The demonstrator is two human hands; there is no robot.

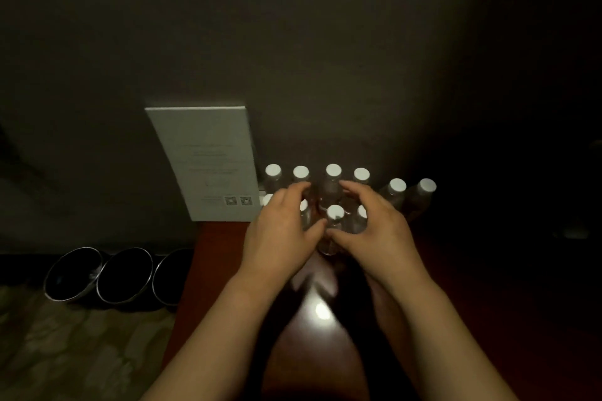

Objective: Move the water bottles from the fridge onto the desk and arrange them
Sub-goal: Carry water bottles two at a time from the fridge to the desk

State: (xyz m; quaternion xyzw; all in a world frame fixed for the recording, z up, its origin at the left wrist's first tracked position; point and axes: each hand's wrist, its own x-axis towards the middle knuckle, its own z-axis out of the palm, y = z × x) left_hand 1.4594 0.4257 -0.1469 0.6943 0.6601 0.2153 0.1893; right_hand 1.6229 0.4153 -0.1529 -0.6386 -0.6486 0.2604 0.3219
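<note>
Several clear water bottles with white caps [333,170] stand in two rows on the dark red desk [319,329], against the wall. My left hand [280,225] and my right hand [374,225] cup the middle of the cluster from both sides. Their fingers curl around the front middle bottle [335,212] and the one behind it. Both thumbs meet low on the front bottle. Two more bottles [397,186] lean at the right end of the back row. The hands hide parts of the front-row bottles.
A white printed card with QR codes [208,163] leans on the wall just left of the bottles. Three dark metal-rimmed bowls [125,275] sit on the floor to the left of the desk. The right side is in deep shadow.
</note>
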